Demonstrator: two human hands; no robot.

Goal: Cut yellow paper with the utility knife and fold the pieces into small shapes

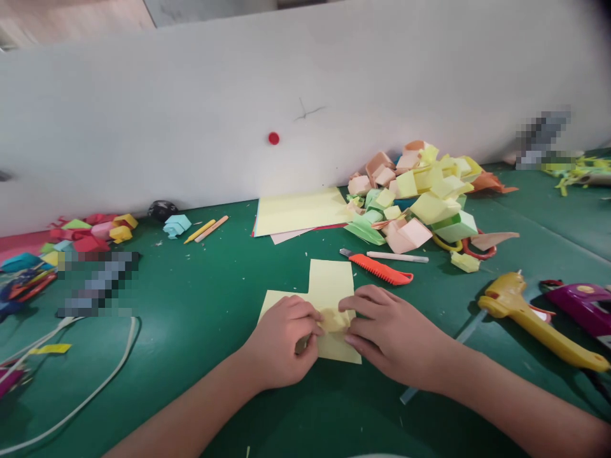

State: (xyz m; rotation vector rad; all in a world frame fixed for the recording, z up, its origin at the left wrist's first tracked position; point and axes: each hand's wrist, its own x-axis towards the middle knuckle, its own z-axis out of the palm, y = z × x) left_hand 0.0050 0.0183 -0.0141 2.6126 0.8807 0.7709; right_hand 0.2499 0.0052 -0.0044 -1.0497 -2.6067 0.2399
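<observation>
A pale yellow piece of paper (331,280), cut in a stepped, cross-like shape, lies on the green table in front of me. My left hand (289,343) rests on its left part, fingers curled and thumb tip near the index finger at the paper's middle. From the other side, my right hand (382,334) holds the paper's right edge with bent fingers and the thumb below. Between the fingertips the paper seems creased or raised; part of it is hidden under both hands. Just beyond lie an orange box cutter (382,268) and a pale pink pen (397,257).
Folded paper boxes (429,197) are heaped at the back right, near stacked paper sheets (300,211). A yellow glue gun (539,321) with a clear glue stick lies right. Colourful paper pieces (93,235), two markers (205,230) and a white cable (128,350) are left.
</observation>
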